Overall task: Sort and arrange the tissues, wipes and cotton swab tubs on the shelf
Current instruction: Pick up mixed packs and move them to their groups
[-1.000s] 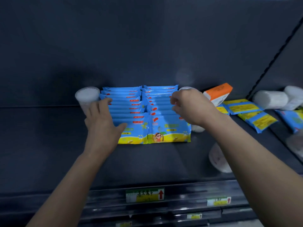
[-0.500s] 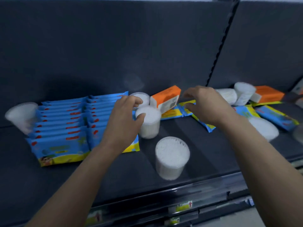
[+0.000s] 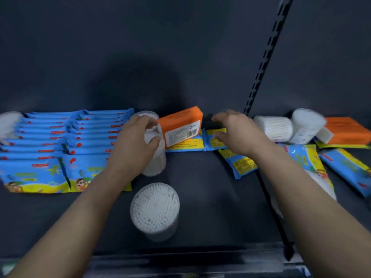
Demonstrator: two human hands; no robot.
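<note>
Centre frame, the left hand [image 3: 136,145] grips a swab tub [image 3: 155,165], probably to regroup it; the right hand [image 3: 239,133] hovers half-open and empty over loose wipes [image 3: 210,144].

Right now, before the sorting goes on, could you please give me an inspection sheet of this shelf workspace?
Surface: dark grey shelf, flat.
Job's things: blue wipe packs in two neat rows on the left; clear round cotton swab tub upright at the front; orange tissue pack tilted.
Clutter: loose blue-and-yellow wipe packs, a swab tub lying on its side and a second orange pack on the right.
Hands: left hand grips the middle swab tub; right hand hovers open above the loose packs.
Cables: nothing seen.
Surroundings: dark back panel, black slotted upright.
</note>
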